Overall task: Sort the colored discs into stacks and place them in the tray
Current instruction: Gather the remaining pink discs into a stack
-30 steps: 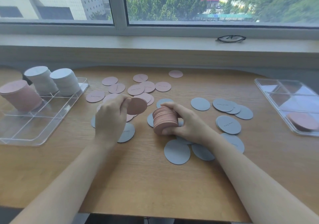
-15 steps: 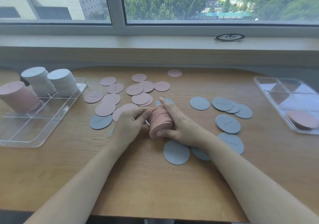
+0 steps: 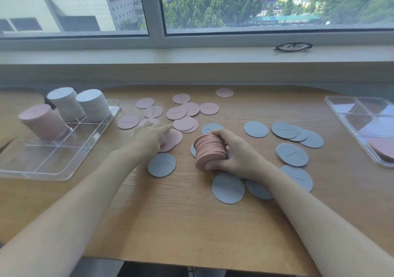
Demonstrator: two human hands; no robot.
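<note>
R fingers (image 3: 221,134) round pink stack (image 3: 210,150), thumb underneath.

Small handwritten words are showing on several pink discs (image 3: 176,113) and grey discs (image 3: 291,154) lying on the table, but the writing is staying too small and blurred to read.
</note>
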